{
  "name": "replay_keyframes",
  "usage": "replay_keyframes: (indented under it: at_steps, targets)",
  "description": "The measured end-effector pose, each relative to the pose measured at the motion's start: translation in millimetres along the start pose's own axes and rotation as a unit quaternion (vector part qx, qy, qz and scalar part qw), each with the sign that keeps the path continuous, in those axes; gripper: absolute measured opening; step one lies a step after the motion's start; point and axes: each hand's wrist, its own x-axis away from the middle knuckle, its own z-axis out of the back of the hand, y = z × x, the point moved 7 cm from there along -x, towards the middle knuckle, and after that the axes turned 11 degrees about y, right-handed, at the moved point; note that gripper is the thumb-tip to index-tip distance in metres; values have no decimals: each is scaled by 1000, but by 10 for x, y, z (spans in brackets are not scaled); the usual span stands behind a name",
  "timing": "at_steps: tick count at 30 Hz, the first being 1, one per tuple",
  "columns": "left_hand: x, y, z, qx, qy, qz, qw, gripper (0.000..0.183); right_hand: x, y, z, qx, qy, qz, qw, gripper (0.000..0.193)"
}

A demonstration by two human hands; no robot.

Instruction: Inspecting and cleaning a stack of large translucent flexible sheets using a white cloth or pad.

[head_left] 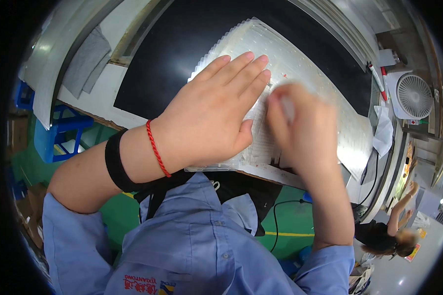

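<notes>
Black mat (150,73) beneath plastic sheets (347,128), left hand (219,108) palm-down, right hand (305,125) curled.

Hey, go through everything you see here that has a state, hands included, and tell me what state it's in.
Left hand: flat, palm down on the plastic sheets.
Right hand: fingers curled, motion-blurred; its grip can't be made out.
Clear plastic sheets: stacked, left edges fanned.
Black mat: spread flat, partly covered.
Grey cloth: folded.
White tissue: creased.
Fan: running or not, unclear.
</notes>
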Motion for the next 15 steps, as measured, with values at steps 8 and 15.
replay_keyframes:
  at_steps: [8, 15]
  targets:
    - [-10, 23, 2, 8, 4, -4, 1000, 68, 5, -8, 80, -15, 61, 18, 998, 9]
    - [13, 3, -14, 11, -11, 0, 1000, 67, 361, -163, 157, -19, -45, 9, 999, 11]
